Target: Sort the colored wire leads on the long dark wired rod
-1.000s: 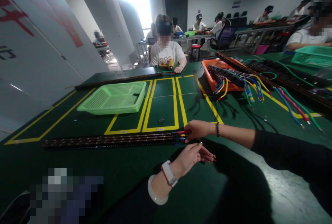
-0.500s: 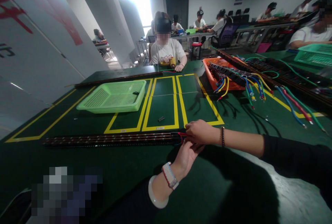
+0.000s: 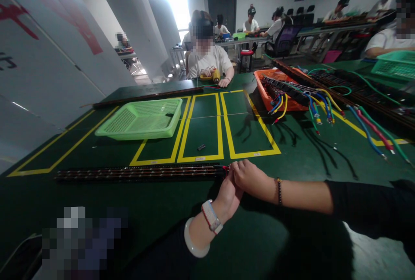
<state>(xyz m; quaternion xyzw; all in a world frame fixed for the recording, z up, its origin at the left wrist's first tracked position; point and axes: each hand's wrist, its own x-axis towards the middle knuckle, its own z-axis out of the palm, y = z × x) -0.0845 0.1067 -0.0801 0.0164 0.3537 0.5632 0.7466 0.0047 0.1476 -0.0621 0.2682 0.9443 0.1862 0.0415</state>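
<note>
A long dark strip (image 3: 139, 173) with copper-coloured lines and small light dots lies across the green table in front of me. Red wires (image 3: 225, 168) stick out of its right end. My right hand (image 3: 251, 179) is closed there, fingers bunched around the wires. Just below and against it, my left hand (image 3: 228, 193) is closed too, its fingertips pressed together at the wires' ends. The fingers cover most of what lies between them.
A light green basket (image 3: 142, 133) stands behind the strip, with a small dark piece (image 3: 201, 146) to its right. An orange basket (image 3: 264, 94) carries cable-ended strips. More strips (image 3: 369, 90) lie at right. A co-worker (image 3: 209, 62) sits opposite, near a yellow tool (image 3: 215, 75).
My right hand has moved down and slightly left, closer over my left hand. My left hand has drawn in leftward, and less of the wires shows now.
</note>
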